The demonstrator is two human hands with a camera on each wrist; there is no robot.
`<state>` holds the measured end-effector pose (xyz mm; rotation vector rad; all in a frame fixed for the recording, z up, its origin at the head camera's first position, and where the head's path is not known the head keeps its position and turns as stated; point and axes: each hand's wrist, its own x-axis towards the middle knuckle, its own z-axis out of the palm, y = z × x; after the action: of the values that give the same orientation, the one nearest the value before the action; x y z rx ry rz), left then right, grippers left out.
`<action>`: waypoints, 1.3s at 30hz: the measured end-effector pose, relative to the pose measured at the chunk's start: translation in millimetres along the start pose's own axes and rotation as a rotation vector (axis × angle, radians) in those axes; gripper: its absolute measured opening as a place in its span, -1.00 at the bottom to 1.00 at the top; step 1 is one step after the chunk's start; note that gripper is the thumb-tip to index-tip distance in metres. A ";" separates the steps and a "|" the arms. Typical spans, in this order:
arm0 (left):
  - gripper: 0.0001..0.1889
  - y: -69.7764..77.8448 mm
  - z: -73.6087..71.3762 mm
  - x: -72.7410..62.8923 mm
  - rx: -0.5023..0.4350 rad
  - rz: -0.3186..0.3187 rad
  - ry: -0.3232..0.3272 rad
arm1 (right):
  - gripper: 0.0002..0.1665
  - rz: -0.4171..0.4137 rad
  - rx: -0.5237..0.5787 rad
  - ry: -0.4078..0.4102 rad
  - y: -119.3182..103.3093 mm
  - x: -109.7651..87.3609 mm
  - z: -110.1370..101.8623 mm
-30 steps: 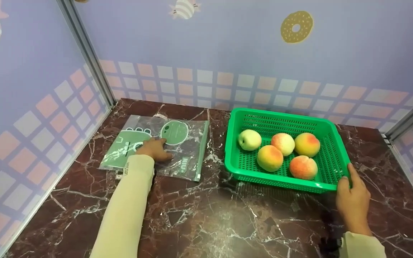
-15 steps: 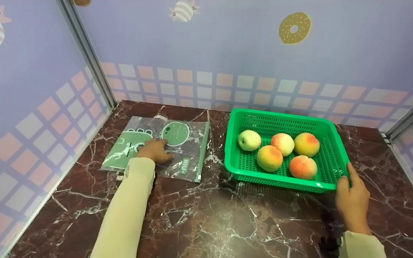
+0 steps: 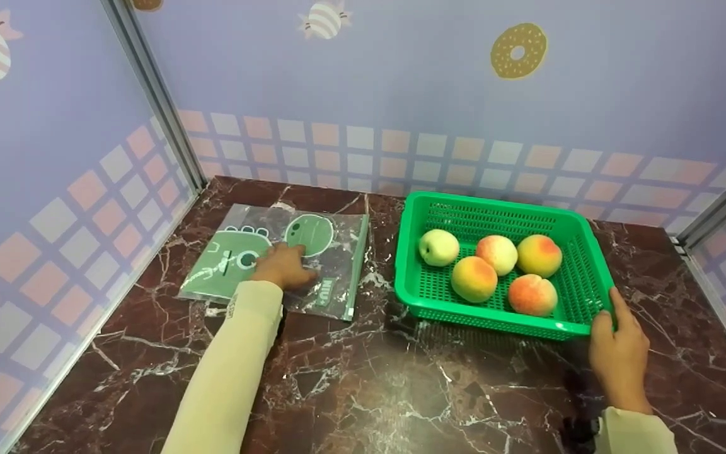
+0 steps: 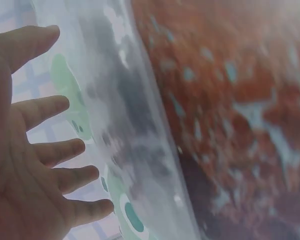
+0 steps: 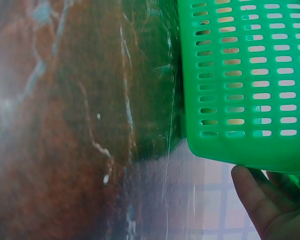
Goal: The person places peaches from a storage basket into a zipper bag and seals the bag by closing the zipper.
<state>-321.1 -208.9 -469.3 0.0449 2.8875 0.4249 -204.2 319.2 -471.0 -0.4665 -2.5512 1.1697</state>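
A clear zip bag [image 3: 331,302] with green printed shapes lies flat on the left of the table. Above it is my left hand [image 3: 284,265], its fingers spread and relaxed, holding nothing. In the left wrist view the fingers [image 4: 65,152] are apart, and I cannot tell whether they touch the bag [image 4: 135,125]. My right hand [image 3: 620,359] holds the near right corner of a green plastic basket [image 3: 597,265]. The right wrist view shows the thumb [image 5: 247,185] against the basket's [image 5: 220,147] rim, with other fingers partly hidden. Several peaches [image 3: 474,279] sit in the basket, including a paler one [image 3: 438,247].
The table [image 3: 363,391] is dark red marble with white veins. A purple printed wall [image 3: 401,75] stands at the back, with side walls left and right. A metal post [image 3: 155,88] marks the left back corner.
My left hand has shifted slightly to the right over the bag. The right hand, basket and peaches stay in place.
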 end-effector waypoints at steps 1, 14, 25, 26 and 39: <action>-0.22 2.0 0.1 -0.2 -0.002 0.005 -0.003 | -0.31 0.003 -0.001 0.002 0.2 0.2 0.0; -0.16 25.7 8.4 0.1 -0.045 0.041 0.016 | -0.31 0.002 0.003 0.011 0.5 -0.1 0.2; -0.23 47.5 13.8 3.6 -0.083 0.060 0.049 | -0.32 -0.005 0.005 0.019 2.5 0.4 1.4; -0.24 49.5 14.0 3.6 -0.082 0.058 0.052 | -0.32 -0.002 0.006 0.018 2.3 0.4 1.6; -0.26 73.1 18.4 6.9 -0.120 0.032 0.123 | -0.33 0.002 0.008 0.031 2.5 0.4 0.9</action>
<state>-323.8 -133.3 -466.9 0.0474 2.9783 0.6263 -204.5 320.3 -473.4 -0.4818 -2.5197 1.1635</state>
